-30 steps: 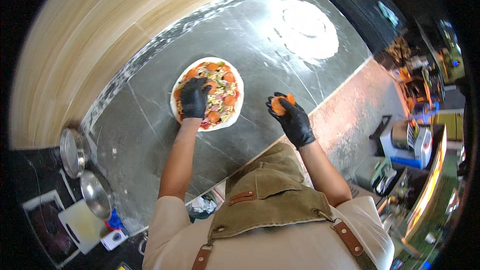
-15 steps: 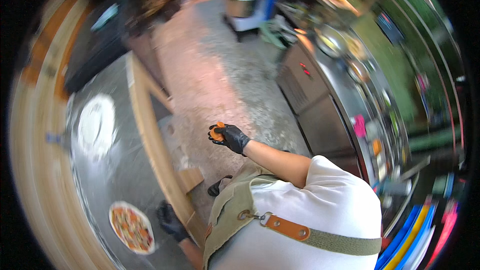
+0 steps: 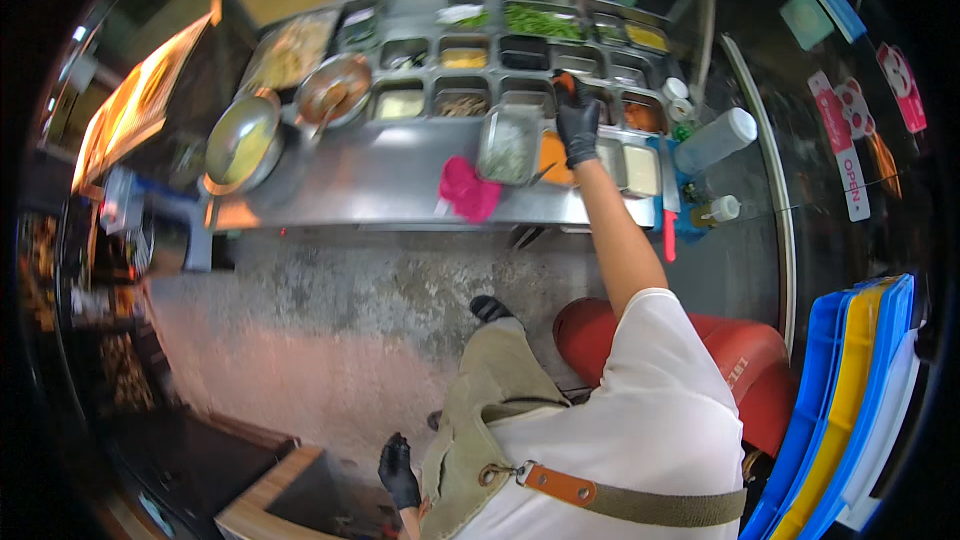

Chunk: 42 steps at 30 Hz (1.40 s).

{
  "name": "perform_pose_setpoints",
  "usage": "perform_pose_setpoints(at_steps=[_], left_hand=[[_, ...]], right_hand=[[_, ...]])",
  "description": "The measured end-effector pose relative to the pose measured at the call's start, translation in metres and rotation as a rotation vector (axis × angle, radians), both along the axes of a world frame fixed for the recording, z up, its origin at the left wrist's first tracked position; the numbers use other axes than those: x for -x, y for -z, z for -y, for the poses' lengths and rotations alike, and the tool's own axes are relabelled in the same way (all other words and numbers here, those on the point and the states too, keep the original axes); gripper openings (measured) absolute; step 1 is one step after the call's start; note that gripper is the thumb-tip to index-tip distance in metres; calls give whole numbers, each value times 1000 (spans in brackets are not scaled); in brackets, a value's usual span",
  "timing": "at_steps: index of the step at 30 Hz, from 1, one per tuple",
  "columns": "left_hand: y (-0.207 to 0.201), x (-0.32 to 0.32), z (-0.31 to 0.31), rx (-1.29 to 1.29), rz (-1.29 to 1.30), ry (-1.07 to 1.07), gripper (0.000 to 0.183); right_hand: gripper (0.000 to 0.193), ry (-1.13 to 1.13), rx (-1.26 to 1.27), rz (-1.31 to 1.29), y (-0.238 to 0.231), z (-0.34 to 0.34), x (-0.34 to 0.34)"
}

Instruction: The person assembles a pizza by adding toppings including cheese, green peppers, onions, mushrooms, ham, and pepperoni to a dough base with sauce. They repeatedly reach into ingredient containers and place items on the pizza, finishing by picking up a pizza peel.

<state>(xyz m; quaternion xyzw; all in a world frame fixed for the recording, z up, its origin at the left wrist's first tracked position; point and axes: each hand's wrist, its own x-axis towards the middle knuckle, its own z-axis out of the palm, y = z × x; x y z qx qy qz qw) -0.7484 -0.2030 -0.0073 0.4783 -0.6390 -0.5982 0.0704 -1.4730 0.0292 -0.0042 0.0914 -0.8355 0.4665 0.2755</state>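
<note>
My right hand [image 3: 577,126], in a black glove, reaches over the topping pans on a steel counter [image 3: 370,165]. Its fingers are closed on orange slices [image 3: 566,82], partly hidden by the glove. Below the fingertips are steel pans; a pan with reddish-orange filling [image 3: 642,115] lies just to the right. Close to the wrist sit an orange block [image 3: 554,157], a steel container with whitish-green contents [image 3: 508,146] and a container with something white [image 3: 641,171]. My left hand [image 3: 399,475], also black-gloved, hangs low beside my apron, fingers loosely extended with nothing visible in them.
Two metal bowls [image 3: 243,147] stand at the counter's left. A bright pink item [image 3: 468,190] lies at its front edge. A red-handled knife [image 3: 669,215] and a squeeze bottle [image 3: 716,140] are at the right. A red cylinder [image 3: 735,355] and blue and yellow crates [image 3: 850,390] stand near my right side.
I have turned right, away from the worktable with the pizza, to face the counter. My right hand has extended over the pans, still holding the orange slices. My left hand has left the worktable's edge.
</note>
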Motion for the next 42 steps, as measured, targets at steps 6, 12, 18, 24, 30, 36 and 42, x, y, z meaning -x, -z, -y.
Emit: perform_pose_setpoints(at_steps=[6, 12, 18, 24, 30, 36, 42], left_hand=[[2, 97, 32, 75, 162, 303, 30], [-9, 169, 91, 253, 148, 478, 31], [0, 210, 113, 168, 67, 600, 27], [18, 242, 125, -76, -154, 917, 30], [27, 246, 106, -406, -88, 1110, 38], [12, 227, 50, -481, -184, 1453, 57], [-29, 216, -5, -437, -276, 1558, 57]], right_hand=[[53, 320, -92, 265, 41, -187, 140], [77, 243, -334, 589, 59, -272, 161], [49, -119, 900, 351, -28, -244, 55], [49, -448, 1167, 277, 28, -138, -248], [36, 24, 693, 796, 32, -60, -603], [32, 551, 1058, -597, -152, -228, -829], [39, 732, 1179, -1114, -247, -477, -952]])
